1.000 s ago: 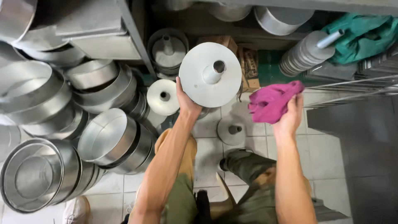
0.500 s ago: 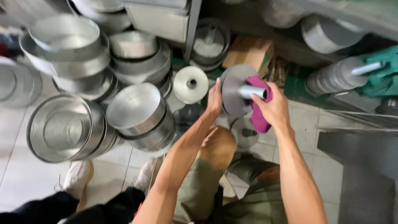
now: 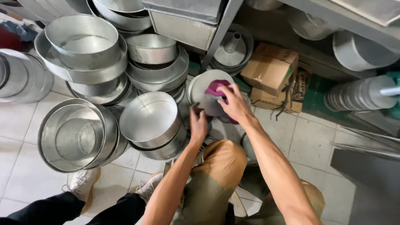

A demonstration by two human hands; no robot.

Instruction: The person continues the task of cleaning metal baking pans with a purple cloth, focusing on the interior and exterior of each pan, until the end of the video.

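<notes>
Right hand [image 3: 234, 105] rubs magenta cloth [image 3: 217, 87] over round metal pan base [image 3: 205, 89]

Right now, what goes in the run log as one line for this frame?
left hand: grips round metal pan insert at lower edge | right hand: presses magenta cloth onto insert | surroundings: stacked round cake pans, cardboard box

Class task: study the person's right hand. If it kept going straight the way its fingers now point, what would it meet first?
The right hand points up-left, pressing a magenta cloth on a round metal disc. Going on, it would probably meet the stacked round pans first, though depth is unclear.
</notes>
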